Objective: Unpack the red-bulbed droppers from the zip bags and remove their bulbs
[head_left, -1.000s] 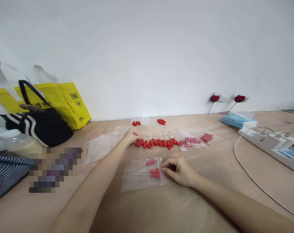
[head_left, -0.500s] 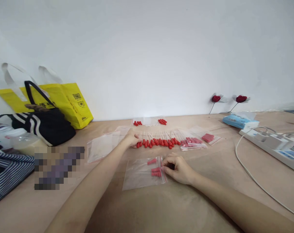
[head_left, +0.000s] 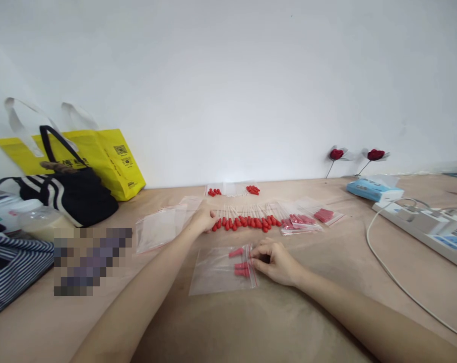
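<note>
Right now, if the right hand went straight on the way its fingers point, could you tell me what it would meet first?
The right hand points left, seemingly pinching the mouth of the clear zip bag. Straight on, it would probably meet the red pieces inside first.

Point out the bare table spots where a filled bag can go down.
Bare: the table between the right hand and the white cable; also between the forearms, nearer than the zip bag. Crowded: the dropper row and filled bags behind, empty bags by the left hand.
</note>
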{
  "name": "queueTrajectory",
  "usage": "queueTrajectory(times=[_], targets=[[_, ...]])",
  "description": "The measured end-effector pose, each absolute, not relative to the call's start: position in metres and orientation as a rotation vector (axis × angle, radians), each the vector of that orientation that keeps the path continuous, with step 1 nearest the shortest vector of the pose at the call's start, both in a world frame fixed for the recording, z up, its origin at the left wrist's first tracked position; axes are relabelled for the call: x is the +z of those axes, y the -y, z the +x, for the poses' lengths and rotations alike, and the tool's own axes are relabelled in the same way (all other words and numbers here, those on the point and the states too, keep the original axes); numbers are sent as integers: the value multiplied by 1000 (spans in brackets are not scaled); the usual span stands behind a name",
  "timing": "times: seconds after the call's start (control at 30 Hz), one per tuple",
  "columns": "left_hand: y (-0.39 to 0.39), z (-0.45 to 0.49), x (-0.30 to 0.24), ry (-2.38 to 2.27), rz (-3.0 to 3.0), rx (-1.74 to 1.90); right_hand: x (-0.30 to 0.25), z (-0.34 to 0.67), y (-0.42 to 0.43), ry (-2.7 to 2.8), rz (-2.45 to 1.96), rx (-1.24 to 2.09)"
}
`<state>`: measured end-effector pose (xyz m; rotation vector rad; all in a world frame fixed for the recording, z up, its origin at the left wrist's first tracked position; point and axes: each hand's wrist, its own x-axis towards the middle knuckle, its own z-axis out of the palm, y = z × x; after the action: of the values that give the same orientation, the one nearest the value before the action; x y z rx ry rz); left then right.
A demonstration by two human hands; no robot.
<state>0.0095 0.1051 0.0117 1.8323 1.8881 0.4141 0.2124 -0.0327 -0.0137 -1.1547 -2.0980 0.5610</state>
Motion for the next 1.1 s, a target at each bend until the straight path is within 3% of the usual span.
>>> queueTrajectory(times=[0.33,0.57,0.77,1.1], targets=[[-102,7,6,-1815,1925,433,-10,212,35,2154,-1119,585],[-55,-5,25,-1796,2185,581,-10,211,35,2107,-1135,622],[13,-15,15,-1165,2456,535,-14,205,31,2035,-1233,691],[30,-14,7,-1141,2408,394,-18,200,28,2048,-1375,517]])
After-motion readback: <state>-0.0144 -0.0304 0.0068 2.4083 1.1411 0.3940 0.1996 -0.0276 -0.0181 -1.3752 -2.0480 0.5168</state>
